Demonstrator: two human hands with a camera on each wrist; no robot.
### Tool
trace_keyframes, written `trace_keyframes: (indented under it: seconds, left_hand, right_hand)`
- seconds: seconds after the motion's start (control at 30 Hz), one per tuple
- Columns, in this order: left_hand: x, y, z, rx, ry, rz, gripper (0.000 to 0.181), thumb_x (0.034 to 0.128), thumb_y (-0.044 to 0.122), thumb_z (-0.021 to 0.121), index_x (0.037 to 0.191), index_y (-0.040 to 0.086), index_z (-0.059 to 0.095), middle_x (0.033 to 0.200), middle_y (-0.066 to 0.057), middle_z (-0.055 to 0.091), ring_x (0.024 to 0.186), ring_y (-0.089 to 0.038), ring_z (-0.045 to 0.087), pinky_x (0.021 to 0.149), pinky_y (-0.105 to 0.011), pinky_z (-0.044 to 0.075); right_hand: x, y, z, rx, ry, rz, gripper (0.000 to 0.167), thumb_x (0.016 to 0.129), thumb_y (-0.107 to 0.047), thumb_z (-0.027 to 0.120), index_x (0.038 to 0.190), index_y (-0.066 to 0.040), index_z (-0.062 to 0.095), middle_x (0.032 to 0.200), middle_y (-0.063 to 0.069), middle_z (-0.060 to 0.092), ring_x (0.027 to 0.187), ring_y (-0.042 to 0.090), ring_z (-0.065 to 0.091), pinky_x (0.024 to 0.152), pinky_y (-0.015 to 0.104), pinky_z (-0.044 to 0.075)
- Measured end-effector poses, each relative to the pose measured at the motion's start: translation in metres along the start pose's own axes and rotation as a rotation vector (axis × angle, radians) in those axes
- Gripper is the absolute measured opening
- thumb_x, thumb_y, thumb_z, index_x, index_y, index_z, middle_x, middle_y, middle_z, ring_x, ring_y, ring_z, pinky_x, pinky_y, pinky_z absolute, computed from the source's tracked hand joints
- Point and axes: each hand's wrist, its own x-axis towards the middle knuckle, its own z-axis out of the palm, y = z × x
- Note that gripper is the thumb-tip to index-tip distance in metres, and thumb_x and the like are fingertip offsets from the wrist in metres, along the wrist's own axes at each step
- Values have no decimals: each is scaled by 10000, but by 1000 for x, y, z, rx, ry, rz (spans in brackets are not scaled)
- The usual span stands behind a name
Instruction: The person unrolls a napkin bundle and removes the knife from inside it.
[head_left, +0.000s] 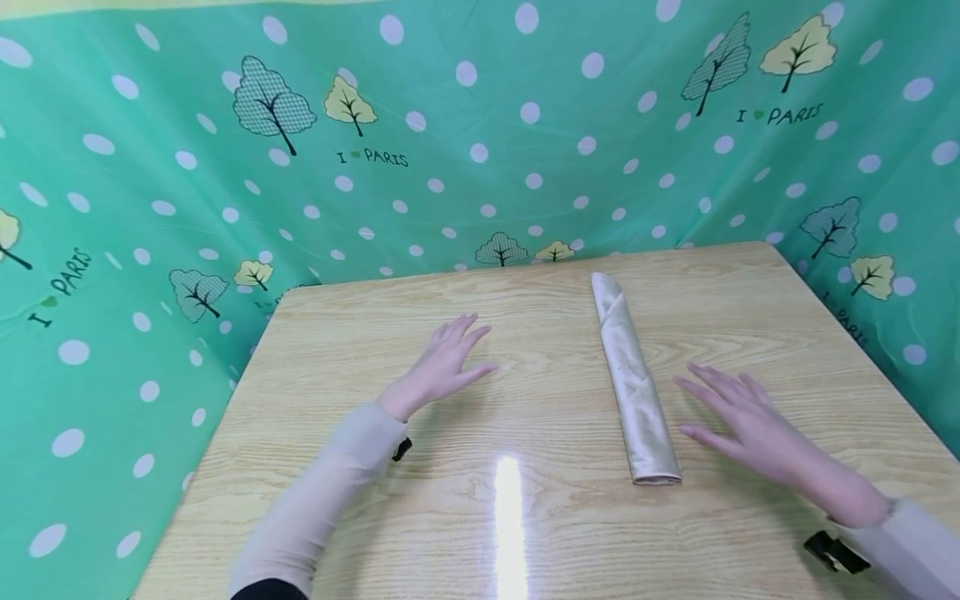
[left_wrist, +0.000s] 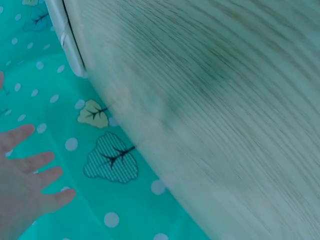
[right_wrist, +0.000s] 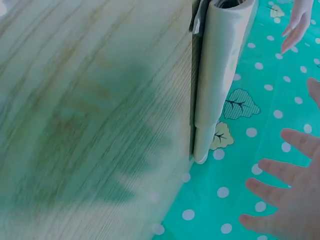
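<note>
A rolled piece of shiny silver-grey cloth (head_left: 636,383) lies lengthwise on the wooden table, right of the middle in the head view. My right hand (head_left: 742,421) hovers just right of the roll, fingers spread and holding nothing. On the other side, my left hand (head_left: 442,362) is held over the table with its fingers apart, farther from the cloth and not touching it. In the right wrist view the roll (right_wrist: 220,75) stands out with its hollow end at the top, and the spread right hand (right_wrist: 290,185) is apart from it. The left wrist view catches the left hand (left_wrist: 30,185) at its edge.
The light wooden table (head_left: 360,333) has a bright reflection near its front. A green curtain (head_left: 480,108) with white dots and printed trees hangs behind it and along both sides. Dark wrist devices (head_left: 836,552) sit under the sleeves.
</note>
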Motion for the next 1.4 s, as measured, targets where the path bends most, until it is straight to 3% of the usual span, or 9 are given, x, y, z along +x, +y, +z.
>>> trace_keyframes:
  seconds: [0.17,0.33,0.83,1.13,1.4]
  left_hand:
    - [12,9,4,-8,-14,34,604,868,420,501,1343,78,352,1408,-182,239,1307,-323,170,1041,-503,123]
    - [27,20,12,-12,-16,64,588,873,408,500,1335,71,362,1400,-184,257,1299,-314,200,1043,-478,157]
    - [65,59,33,-30,-78,117,550,879,385,501,1318,73,389,1380,-162,313,1267,-278,292,1043,-409,209]
    - [84,79,41,-70,-97,154,522,881,376,500,1301,77,416,1336,-132,386,1235,-226,349,1033,-336,246]
    - [99,95,54,-188,-143,179,456,870,269,550,1265,64,453,1286,-109,442,1191,-194,401,1003,-250,285]
  right_hand:
    - [0,-5,2,45,2,7,601,804,-284,623,1328,-112,383,1322,237,343,1143,449,335,1020,545,95]
    - [0,-7,4,81,14,5,567,791,-268,642,1287,-90,433,1291,239,382,1122,442,365,865,600,274]
    - [1,-15,14,106,8,-26,532,765,-227,674,1200,19,492,1210,216,471,1071,409,424,825,560,341]
    - [3,-19,20,143,11,-49,491,745,-199,691,1166,-8,525,1179,194,504,1065,365,448,827,535,363]
    - [5,-22,26,123,55,-129,497,697,-175,716,1131,-1,546,1128,207,533,1012,348,490,806,502,388]
